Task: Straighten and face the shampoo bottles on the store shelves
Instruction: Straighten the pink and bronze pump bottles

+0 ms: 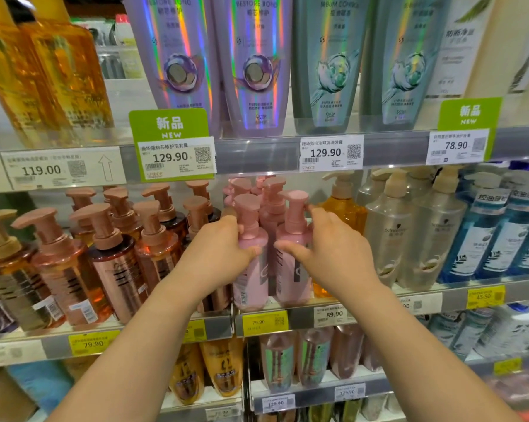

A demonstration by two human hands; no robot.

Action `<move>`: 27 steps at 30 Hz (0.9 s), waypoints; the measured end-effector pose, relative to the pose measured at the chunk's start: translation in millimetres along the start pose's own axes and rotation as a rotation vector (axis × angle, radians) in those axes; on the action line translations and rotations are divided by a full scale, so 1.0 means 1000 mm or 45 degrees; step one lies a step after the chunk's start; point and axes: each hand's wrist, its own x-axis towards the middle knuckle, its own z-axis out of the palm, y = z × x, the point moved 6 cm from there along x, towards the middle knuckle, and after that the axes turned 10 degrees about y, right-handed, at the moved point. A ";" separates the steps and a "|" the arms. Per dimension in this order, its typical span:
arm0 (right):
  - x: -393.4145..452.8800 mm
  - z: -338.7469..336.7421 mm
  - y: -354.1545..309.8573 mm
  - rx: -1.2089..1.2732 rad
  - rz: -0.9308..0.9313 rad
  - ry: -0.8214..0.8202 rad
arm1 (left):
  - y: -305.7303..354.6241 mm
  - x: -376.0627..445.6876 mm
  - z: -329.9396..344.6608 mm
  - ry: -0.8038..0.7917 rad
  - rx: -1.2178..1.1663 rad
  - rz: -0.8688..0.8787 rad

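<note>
Two pink pump bottles are being gripped at the front edge of the middle shelf (299, 309). The left pink bottle (251, 269) is being clasped by the left hand (223, 254), fingers curled around its shoulder; the right pink bottle (292, 269) is being held by the right hand (333, 248). Left of this pair, bronze pump bottles (114, 260) are crowding close; right of it, an amber bottle (344, 208) is being partly hidden by the right hand.

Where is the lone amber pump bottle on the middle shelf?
Head view, right of centre: the amber pump bottle stands behind the right hand, between the pink bottles and the silver-grey bottles.
</note>
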 end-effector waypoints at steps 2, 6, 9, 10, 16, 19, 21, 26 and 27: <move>0.005 -0.002 0.004 0.073 -0.020 -0.004 | 0.003 -0.004 -0.003 0.122 0.044 -0.027; 0.012 0.008 0.005 0.201 -0.073 -0.287 | 0.008 -0.007 -0.004 0.258 0.215 -0.009; 0.013 0.009 0.003 0.241 -0.066 -0.377 | 0.005 -0.003 -0.001 0.152 0.089 -0.003; 0.013 0.007 0.002 0.227 -0.079 -0.364 | 0.003 -0.002 0.000 0.088 0.026 -0.015; 0.014 0.001 -0.003 0.098 -0.062 -0.171 | 0.001 0.001 0.002 -0.028 -0.094 -0.007; 0.018 0.000 0.001 0.114 -0.060 -0.187 | 0.004 -0.002 -0.005 0.183 -0.066 -0.005; 0.019 0.001 0.004 0.155 -0.055 -0.256 | 0.005 -0.002 -0.008 0.275 -0.019 -0.005; 0.015 0.012 0.004 0.305 -0.021 -0.366 | 0.006 0.005 -0.008 0.185 -0.002 0.033; 0.015 0.011 0.003 0.290 -0.032 -0.335 | 0.004 0.006 -0.008 0.156 -0.034 0.028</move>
